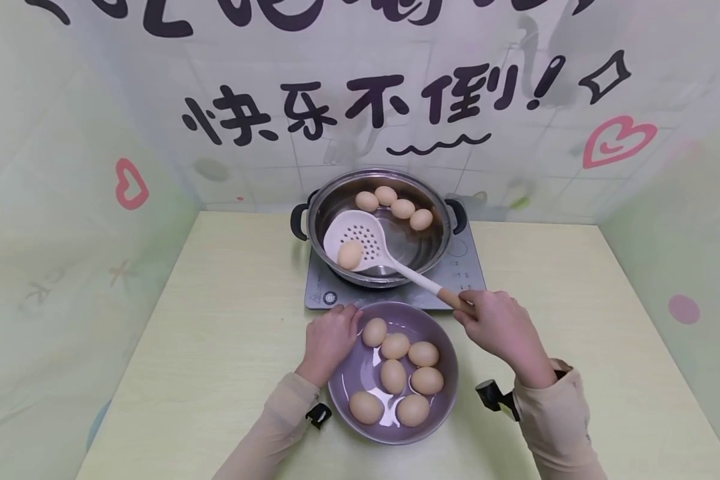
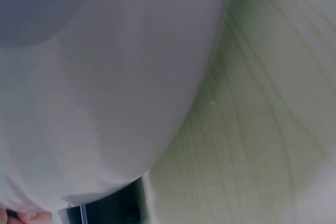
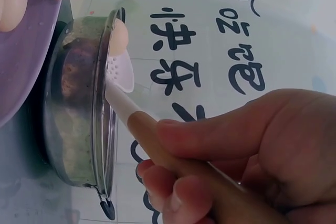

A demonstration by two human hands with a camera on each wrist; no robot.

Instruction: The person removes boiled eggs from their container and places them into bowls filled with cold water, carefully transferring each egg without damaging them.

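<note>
My right hand (image 1: 501,327) grips the wooden end of a white slotted skimmer (image 1: 420,277), its fingers wrapped round the handle in the right wrist view. One brown egg (image 1: 351,255) sits on the skimmer's perforated head, which is over the left side of a steel pot (image 1: 417,250). Several more eggs (image 1: 403,209) lie at the back of the pot. My left hand (image 1: 331,339) holds the upper left rim of a purple bowl (image 1: 351,363). In that bowl lie several eggs (image 1: 393,377). The left wrist view shows mostly the bowl's pale outside (image 2: 126,103).
The pot stands on a grey induction cooker (image 1: 465,267), with black side handles (image 1: 458,217) sticking out. Under everything is a pale wooden table (image 1: 228,320). A printed wall covering (image 1: 372,153) closes off the back and both sides.
</note>
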